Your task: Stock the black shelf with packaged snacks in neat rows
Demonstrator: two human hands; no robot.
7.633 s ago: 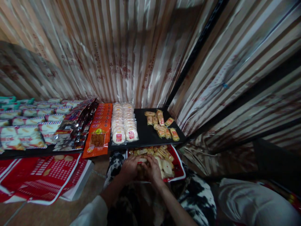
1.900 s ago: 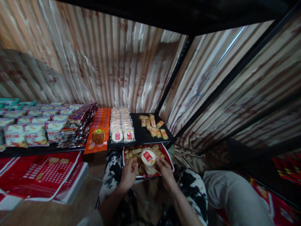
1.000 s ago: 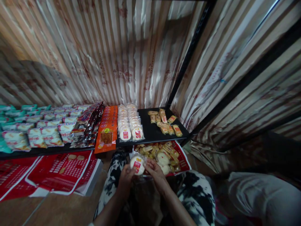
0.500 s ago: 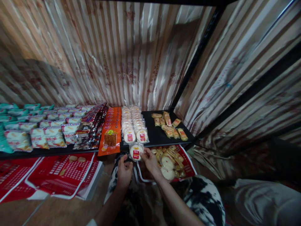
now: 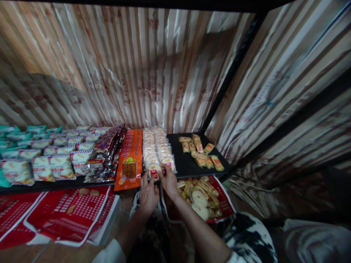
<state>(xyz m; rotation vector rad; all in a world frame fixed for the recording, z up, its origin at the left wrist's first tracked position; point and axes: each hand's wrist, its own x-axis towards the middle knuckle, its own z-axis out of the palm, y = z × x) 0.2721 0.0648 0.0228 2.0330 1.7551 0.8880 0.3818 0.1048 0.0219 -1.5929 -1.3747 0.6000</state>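
Observation:
My left hand (image 5: 148, 194) and my right hand (image 5: 168, 181) grip a round white snack packet (image 5: 154, 174) from either side. It has a clear wrapper and a red label, and sits at the shelf's front edge, against the front of the left of two rows of matching packets (image 5: 160, 140). Fingertips press on its left and right edges. Just beside my right fingers is the front packet of the right row. An orange snack bag (image 5: 129, 164) lies flat to the left of these rows.
Small yellow-wrapped snacks (image 5: 199, 159) lie on the black shelf (image 5: 177, 146) at right. Dark shiny packets (image 5: 105, 153) and white bread-like packets (image 5: 60, 166) stand at left. Below, a red bag (image 5: 227, 204) holds more snacks; another red package (image 5: 74, 215) lies left. A black post (image 5: 233, 73) rises behind.
Both hands have moved forward with the packet, from in front of the shelf to the front of the left row. My left hand has closed in on the packet's left side.

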